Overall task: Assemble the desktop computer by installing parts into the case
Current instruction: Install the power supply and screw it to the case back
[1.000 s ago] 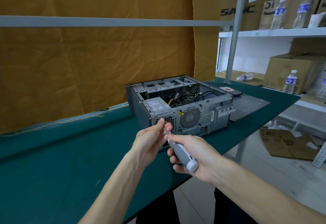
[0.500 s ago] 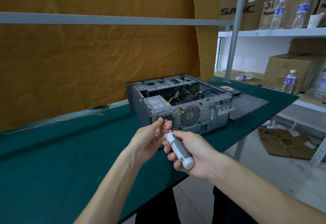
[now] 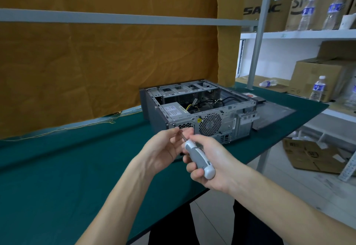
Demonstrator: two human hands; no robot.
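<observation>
On a green counter (image 3: 57, 167) backed by an ochre cloth (image 3: 106, 61), a person works at the rear panel of an open computer case (image 3: 196, 109), which lies on its side at twelve o'clock from the hands, its top uncovered. The left hand (image 3: 163, 150) is curled, fingertips pinching the bare shaft near the tip, whether a screw sits there cannot be told. At three o'clock of it, touching, the right hand (image 3: 213, 160) is wrapped round the grey-and-white handle of a screwdriver (image 3: 200, 158), its tip aimed at eleven o'clock toward the case's vented corner. Inside the case a power supply (image 3: 173, 109) with a white label is already seated at the near left, cables (image 3: 212, 103) trail loose behind it, and the drive bays (image 3: 185, 88) at the far end look unfilled. By that showing the job is partly done: fastening appears to be in hand, with wiring and closing left. At three o'clock of the case a dark flat panel (image 3: 273, 113), probably its side cover, lies on the counter, with shelves (image 3: 308, 32) of boxes and bottles beyond.
</observation>
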